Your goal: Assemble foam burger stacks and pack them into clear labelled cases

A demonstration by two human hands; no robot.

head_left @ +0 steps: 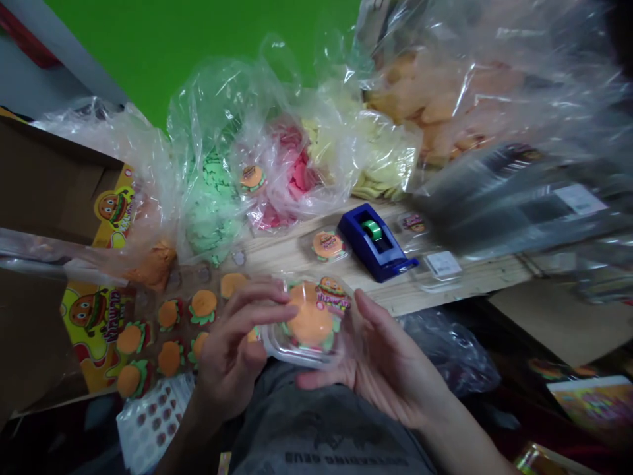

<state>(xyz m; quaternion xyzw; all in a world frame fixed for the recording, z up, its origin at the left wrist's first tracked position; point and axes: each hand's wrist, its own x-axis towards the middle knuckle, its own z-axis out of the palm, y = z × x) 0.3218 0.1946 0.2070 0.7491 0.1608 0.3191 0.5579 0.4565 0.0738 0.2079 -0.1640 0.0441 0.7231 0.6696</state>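
A clear plastic clamshell box [316,359] with a toy burger [309,320] inside is held in front of my body. A cartoon burger sticker [333,293] is on its lid, toward the upper right. My right hand [386,363] grips the box from the right, thumb along the side and fingers underneath. On the left, the bent fingers of my left hand [240,336] press on the lid and left edge. Beyond the box stands a blue tape dispenser [373,244] with a green roll. Another packed burger box [329,244] lies beside it.
Several small burgers [171,356] stand in rows at the left, beside an open cardboard display box [99,297]. Behind are plastic bags of green pieces [212,204], red pieces [301,175], yellow pieces [380,178] and orange pieces [445,119]. Stacked clear packaging [514,204] lies right; a sticker sheet [153,422] lies lower left.
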